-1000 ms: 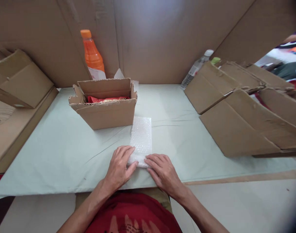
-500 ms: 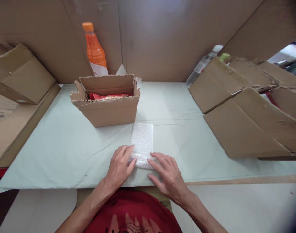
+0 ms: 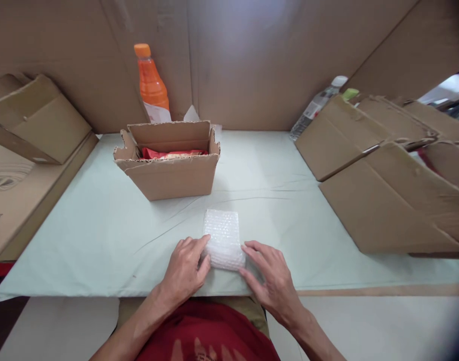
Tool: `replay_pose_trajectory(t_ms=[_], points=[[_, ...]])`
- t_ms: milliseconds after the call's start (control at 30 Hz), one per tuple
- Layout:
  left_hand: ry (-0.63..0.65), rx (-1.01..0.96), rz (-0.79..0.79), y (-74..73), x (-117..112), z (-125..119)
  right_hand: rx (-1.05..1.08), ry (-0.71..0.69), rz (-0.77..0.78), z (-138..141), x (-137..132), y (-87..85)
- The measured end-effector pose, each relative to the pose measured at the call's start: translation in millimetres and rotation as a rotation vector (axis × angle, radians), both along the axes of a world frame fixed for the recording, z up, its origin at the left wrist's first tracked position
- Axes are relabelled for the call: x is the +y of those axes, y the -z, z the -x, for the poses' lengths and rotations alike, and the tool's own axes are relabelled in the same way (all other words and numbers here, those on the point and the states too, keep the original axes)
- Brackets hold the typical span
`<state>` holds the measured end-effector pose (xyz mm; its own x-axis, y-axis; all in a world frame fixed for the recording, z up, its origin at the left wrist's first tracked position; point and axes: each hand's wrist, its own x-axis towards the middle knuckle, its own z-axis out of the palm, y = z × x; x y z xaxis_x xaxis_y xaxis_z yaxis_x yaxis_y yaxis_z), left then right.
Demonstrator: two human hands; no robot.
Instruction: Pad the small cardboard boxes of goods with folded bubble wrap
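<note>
Left hand (image 3: 186,265) and right hand (image 3: 272,276) flank the wrap (image 3: 222,228), each grip spread, thumb apart from forefinger, fingertips at its side edges. The wrap lies on the near part of the bench (image 3: 263,165), in front of the wearer's red shirt (image 3: 206,331). It is clear, shiny bubble sheet, its far part flat and squarish, its near end doubled into a thicker, slightly wider band; whether anything is inside cannot be told.

Beyond it and to the left stands an open box (image 3: 172,180) with ragged upper edges and a red packet (image 3: 172,154) inside. This box hides the foot of an orange bottle (image 3: 154,87) behind it. At the right, two more boxes, one farther back (image 3: 338,138) and one nearer (image 3: 391,200), fill that side; the farther one partly covers a clear bottle (image 3: 315,108) and all but a green cap (image 3: 350,94). At the left, another box (image 3: 44,120) rests on a flat carton (image 3: 37,195). Cardboard walls (image 3: 259,60) close off the back.
</note>
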<state>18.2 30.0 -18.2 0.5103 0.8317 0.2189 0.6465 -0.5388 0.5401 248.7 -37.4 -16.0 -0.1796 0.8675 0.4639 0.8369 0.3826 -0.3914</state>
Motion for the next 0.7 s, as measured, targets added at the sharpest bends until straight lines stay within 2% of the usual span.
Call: replay_pose_trajectory(t_ms=[133,233,333,433,600,700], points=[[-0.035,0.028,-0.078,1.3,1,-2,-0.122,-0.117,0.023,6,5,1.0],[0.049,-0.072,-0.111,-1.0,-4,3,-0.062,-0.137,0.052,8,10,3.4],[0.115,-0.137,-0.034,-4.2,-9,8,0.101,-0.148,0.153,7,11,2.6],[0.064,-0.156,0.067,-4.7,-8,9,0.174,-0.129,0.245,4,10,0.9],[-0.057,-0.064,-0.042,3.4,10,2,-0.005,-0.006,-0.023,6,12,2.6],[-0.118,0.008,-0.087,9.5,19,-3,-0.143,-0.044,-0.023,13,15,3.1]])
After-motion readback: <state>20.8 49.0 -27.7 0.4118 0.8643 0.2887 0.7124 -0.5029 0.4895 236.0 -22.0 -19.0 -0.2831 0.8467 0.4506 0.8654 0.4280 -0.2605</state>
